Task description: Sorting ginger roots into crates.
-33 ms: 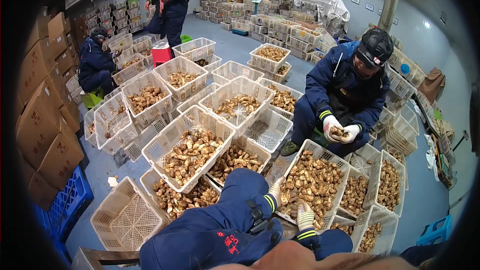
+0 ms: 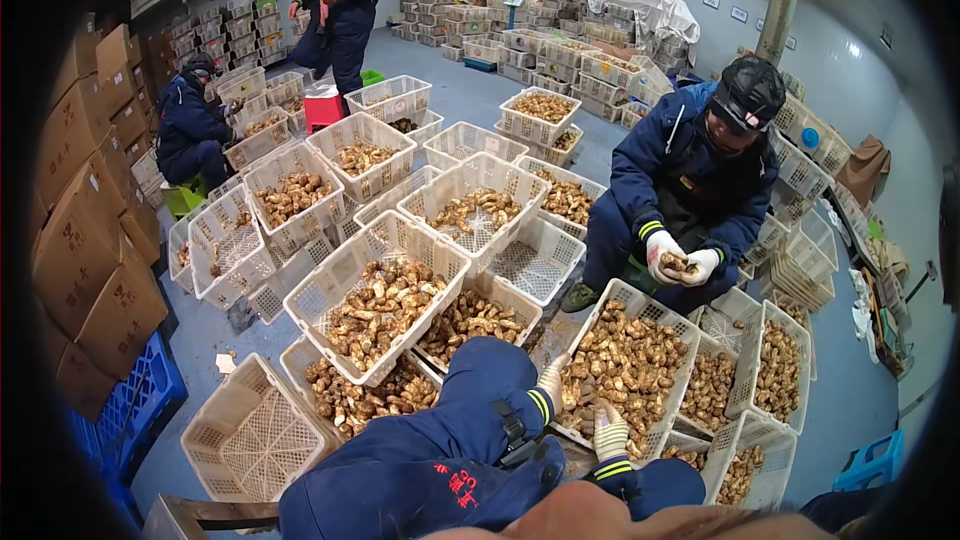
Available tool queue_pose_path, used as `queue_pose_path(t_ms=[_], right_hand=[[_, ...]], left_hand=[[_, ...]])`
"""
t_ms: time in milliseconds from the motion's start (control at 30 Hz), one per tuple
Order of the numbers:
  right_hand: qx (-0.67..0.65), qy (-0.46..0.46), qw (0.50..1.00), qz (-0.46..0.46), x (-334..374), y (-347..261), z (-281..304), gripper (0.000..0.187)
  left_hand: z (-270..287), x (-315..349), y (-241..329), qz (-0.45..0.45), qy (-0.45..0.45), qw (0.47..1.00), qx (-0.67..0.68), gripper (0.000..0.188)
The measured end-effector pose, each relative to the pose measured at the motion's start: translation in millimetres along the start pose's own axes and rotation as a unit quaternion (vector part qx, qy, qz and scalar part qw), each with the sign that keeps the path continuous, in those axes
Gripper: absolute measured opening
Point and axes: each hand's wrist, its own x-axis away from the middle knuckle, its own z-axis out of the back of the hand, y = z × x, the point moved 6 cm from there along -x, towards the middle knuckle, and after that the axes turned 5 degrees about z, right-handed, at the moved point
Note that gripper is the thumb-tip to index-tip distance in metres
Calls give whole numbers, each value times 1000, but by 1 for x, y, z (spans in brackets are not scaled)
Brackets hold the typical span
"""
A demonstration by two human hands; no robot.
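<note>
My left hand [image 2: 551, 383], in a pale knit glove, is at the near left edge of a white plastic crate [image 2: 690, 332] heaped with brown-and-cream mushrooms [image 2: 632, 360]. Its fingers are curled, and what they hold, if anything, is hidden. Just to the right and nearer me, my right hand [image 2: 610, 433] wears a similar glove with darker stripes. It is closed over the crate's near end, beside the mushrooms, and its contents cannot be made out. My navy sleeves have yellow cuff bands.
More mushroom crates [image 2: 378, 305] stand stacked left, ahead and right. An emptied crate [image 2: 262, 430] sits at lower left. Opposite, a seated co-worker [image 2: 690, 190] holds mushrooms in white gloves. Cartons [image 2: 85, 250] and a blue pallet [image 2: 135, 410] line the left; a blue stool [image 2: 870, 460] is at right.
</note>
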Motion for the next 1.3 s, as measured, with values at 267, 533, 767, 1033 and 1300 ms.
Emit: queue_pose_path(t_ms=[267, 533, 767, 1033, 1300], right_hand=[[-4, -3, 1000, -8, -3, 4, -1, 33], [-36, -20, 999, -34, 4, 14, -10, 36], [27, -10, 998, -52, -4, 11, 6, 44], [-284, 78, 946, -138, -112, 75, 81, 34], [-50, -73, 987, -136, -142, 100, 22, 43]], left_hand=[[4, -9, -1, -9, 17, 1000, -16, 43], [8, -14, -1, -35, 32, 998, -33, 57], [-26, 25, 9, -15, 19, 999, -37, 55], [-105, 28, 140, -171, -123, 972, 107, 52], [-105, -14, 159, -191, -124, 967, 118, 52]])
